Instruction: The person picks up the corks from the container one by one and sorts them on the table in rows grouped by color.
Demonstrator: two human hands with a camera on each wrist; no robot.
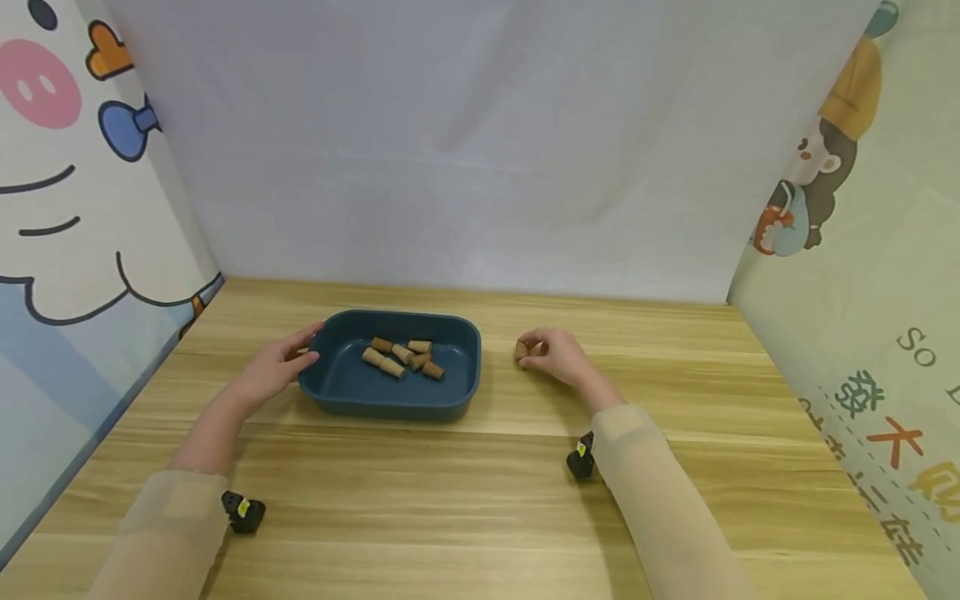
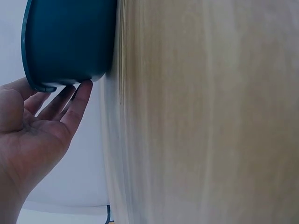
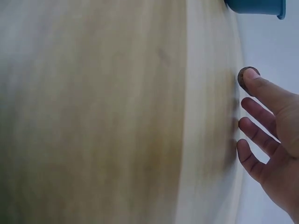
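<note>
A dark blue rectangular basin [image 1: 390,410] stands on the table with several brown corks [image 1: 402,354] lying loose in it. My left hand [image 1: 276,367] is at the basin's left end, its extended fingers touching the outer wall, as the left wrist view also shows. To the right of the basin, my right hand [image 1: 557,354] pinches a cork [image 1: 521,352] between thumb and fingers. In the right wrist view the thumb lies on that cork [image 3: 241,80]. Another brown bit shows between the fingers in the head view; whether it is a second cork I cannot tell.
The wood-grain table [image 1: 420,508] runs back to a pale curtain [image 1: 450,150]. Printed cartoon cloths hang at left and right. Each sleeve carries a small black device, one by the left wrist [image 1: 243,512] and one by the right [image 1: 581,458].
</note>
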